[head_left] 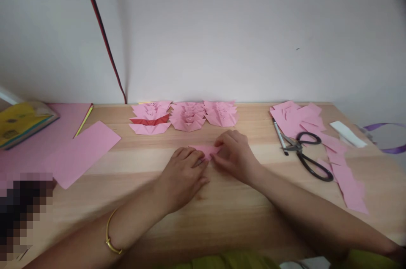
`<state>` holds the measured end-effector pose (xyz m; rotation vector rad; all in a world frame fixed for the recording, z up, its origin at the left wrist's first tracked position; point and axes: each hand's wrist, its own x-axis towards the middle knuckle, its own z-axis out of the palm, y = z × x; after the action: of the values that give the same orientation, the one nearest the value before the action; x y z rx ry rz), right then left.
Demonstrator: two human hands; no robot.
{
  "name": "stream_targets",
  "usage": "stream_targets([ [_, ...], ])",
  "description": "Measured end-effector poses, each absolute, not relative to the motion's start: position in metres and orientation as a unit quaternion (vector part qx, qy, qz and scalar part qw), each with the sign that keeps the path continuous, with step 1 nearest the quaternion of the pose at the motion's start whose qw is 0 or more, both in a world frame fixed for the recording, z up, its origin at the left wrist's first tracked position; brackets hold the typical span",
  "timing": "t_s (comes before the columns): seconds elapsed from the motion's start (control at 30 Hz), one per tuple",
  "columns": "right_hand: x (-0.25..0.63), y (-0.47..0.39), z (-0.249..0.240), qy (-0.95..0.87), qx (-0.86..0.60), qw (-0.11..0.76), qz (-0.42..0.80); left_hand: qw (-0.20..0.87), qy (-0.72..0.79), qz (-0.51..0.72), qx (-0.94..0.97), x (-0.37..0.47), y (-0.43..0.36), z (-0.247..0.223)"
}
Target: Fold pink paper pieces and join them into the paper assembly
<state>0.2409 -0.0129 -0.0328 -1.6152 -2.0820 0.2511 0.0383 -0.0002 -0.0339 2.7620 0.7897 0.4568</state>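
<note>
At the middle of the wooden table, a small piece of pink paper (206,150) lies between my two hands. My left hand (187,171) presses on its left side with the fingers curled and close together. On its right side, my right hand (233,155) pinches the edge between thumb and fingers. The fingers cover much of the paper, so its full shape is hidden. Beyond the hands, folded pink paper pieces (188,116) lie in three overlapping groups along the wall, with one red folded piece (150,121) in the left group.
Black-handled scissors (296,146) and a marker (280,137) lie at right, beside pink paper scraps (294,119) and a white strip (348,133). Large pink sheets (85,150), a yellow pencil (83,121) and a yellow book (23,123) occupy the left. A dark cable (104,34) runs down the wall.
</note>
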Motion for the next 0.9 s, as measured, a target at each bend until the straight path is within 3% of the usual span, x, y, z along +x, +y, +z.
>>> stream_targets([
  [0.33, 0.244, -0.006, -0.036, -0.759, -0.617, 0.181, 0.097, 0.119, 0.268, 0.132, 0.947, 0.040, -0.003, -0.030],
  [0.63, 0.258, -0.001, -0.034, -0.747, -0.610, 0.242, 0.110, 0.123, 0.270, 0.135, 0.945, 0.038, -0.003, -0.030],
  [0.9, 0.250, 0.000, -0.032, -0.753, -0.624, 0.175, 0.112, 0.127, 0.269, 0.136, 0.945, 0.039, -0.002, -0.030],
])
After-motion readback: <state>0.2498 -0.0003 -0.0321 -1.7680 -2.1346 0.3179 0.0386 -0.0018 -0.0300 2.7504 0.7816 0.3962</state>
